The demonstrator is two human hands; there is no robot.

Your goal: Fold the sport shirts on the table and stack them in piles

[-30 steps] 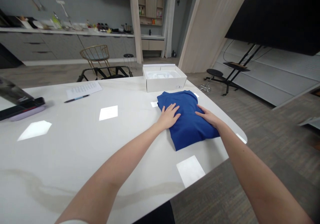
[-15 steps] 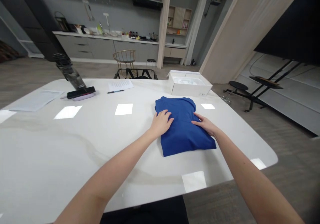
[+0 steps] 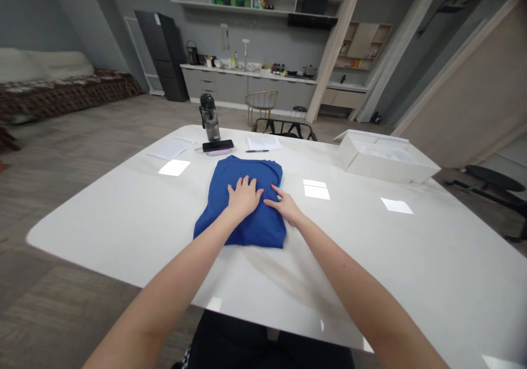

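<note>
A folded blue shirt (image 3: 260, 227) lies on the white table (image 3: 349, 259) in front of me. Flat on its upper surface rests my left hand (image 3: 244, 197), fingers spread. At the shirt's right edge is my right hand (image 3: 288, 207). Its thumb and forefinger are apart and reach onto the cloth, while its other fingers are mostly hidden. A small light-blue patch shows at the shirt's edge beside the right forefinger.
Behind the shirt are a black phone (image 3: 218, 146) on a pale purple item, a dark bottle (image 3: 210, 119), a pen (image 3: 257, 151) and papers (image 3: 265, 143). An opened white box (image 3: 382, 166) stands at the right back. Chairs (image 3: 262, 101) stand beyond the table.
The shirt has shifted left along the table, closer to the phone and bottle, with both hands still on it. My view has turned left, bringing the sofa and fridge into sight.
</note>
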